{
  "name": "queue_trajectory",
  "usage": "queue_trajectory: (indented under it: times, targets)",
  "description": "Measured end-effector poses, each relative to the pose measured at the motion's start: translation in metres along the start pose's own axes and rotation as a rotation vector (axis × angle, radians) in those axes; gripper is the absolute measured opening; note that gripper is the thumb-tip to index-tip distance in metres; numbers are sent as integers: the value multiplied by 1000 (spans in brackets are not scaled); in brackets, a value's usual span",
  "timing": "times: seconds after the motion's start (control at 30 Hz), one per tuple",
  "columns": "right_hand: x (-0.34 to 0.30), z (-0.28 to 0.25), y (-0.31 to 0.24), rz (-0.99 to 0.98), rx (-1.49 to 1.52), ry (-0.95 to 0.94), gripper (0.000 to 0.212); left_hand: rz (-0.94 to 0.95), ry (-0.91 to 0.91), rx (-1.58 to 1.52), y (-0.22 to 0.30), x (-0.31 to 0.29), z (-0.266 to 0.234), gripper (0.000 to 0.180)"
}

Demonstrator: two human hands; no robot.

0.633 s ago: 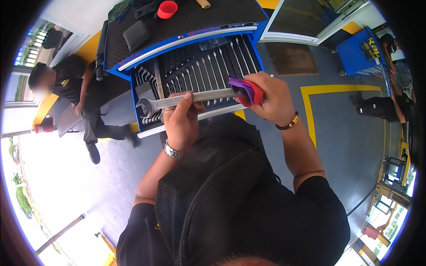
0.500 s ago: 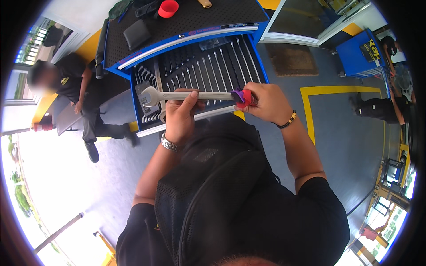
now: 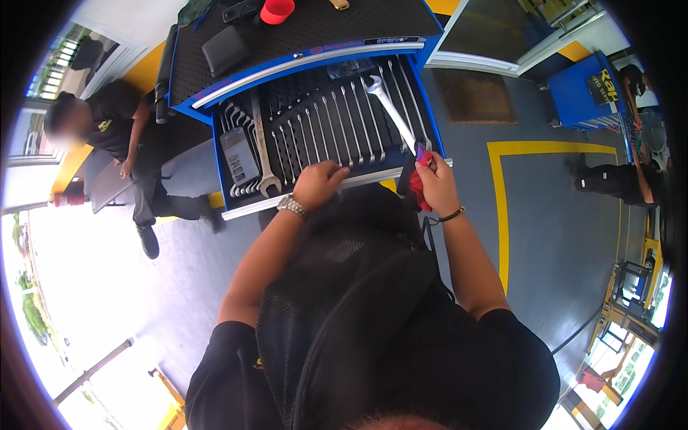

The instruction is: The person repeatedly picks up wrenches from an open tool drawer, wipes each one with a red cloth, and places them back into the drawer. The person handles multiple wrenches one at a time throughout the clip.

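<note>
My right hand (image 3: pixel 440 189) is closed around a red and purple cloth (image 3: pixel 416 183) and the lower end of a large silver wrench (image 3: pixel 393 111). The wrench's open jaw points away from me, over the right part of an open tool drawer (image 3: pixel 315 188). At the drawer's front edge is my left hand (image 3: pixel 317 186), empty, its fingers loosely bent and pointing right. In the drawer, several combination wrenches (image 3: pixel 332 127) lie side by side, sorted by size. A bigger, duller wrench (image 3: pixel 262 147) lies left of them, jaw toward me.
The blue tool cabinet (image 3: pixel 179 107) has a dark mat top bearing a black pouch (image 3: pixel 225 54) and a red round cup (image 3: pixel 276 10). A person (image 3: pixel 122 129) sits at the left. Another person (image 3: pixel 623 178) stands far right near a blue cabinet (image 3: pixel 584 89). Yellow lines (image 3: pixel 497 215) mark the floor.
The wrench has swung from lying crosswise between both hands to pointing away over the drawer's right side. My left hand has let go of it and moved down to the drawer's front edge.
</note>
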State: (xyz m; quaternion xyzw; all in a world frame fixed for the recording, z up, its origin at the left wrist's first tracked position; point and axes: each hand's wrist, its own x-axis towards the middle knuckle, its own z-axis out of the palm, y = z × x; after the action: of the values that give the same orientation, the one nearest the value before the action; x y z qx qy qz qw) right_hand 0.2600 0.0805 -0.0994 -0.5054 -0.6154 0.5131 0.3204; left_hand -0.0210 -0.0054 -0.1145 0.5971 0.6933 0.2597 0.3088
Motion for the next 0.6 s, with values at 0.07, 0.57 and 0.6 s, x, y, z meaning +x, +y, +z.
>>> queue_trajectory:
  times: [0.07,0.57,0.6]
  targets:
    - [-1,7,4,-50,-202,122,27,-89,-30,-71,-4,-4,1,43]
    - [41,43,-5,-94,-989,-77,54,-99,-1,-163,-11,-19,10,34]
    - [39,44,-6,-86,-986,-67,54,-101,5,-166,-14,-19,10,34]
